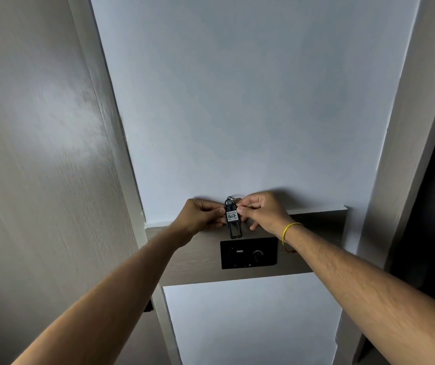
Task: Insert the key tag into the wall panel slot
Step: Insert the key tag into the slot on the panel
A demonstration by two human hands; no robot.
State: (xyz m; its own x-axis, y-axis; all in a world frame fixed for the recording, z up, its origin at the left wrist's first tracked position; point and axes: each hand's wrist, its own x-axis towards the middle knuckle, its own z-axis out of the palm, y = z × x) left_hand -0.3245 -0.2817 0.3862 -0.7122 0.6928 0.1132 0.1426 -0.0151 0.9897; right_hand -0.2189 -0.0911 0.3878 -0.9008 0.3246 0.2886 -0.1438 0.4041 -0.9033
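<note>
A black key tag [233,219] with a white label reading 407 hangs upright in front of the wall, its lower end just above the black wall panel [248,252]. My left hand [202,215] pinches the tag's left side. My right hand [259,210] pinches its right side and the metal ring at its top. The panel sits on a wood-grain band and shows a small light slot [239,251] on its left half and a round dial on its right half. The tag is apart from the panel.
A white wall [237,101] fills the middle of the view. A wood-grain door or panel [39,154] stands on the left, and a pale frame [400,127] with a dark opening on the right. My right wrist wears a yellow band [290,229].
</note>
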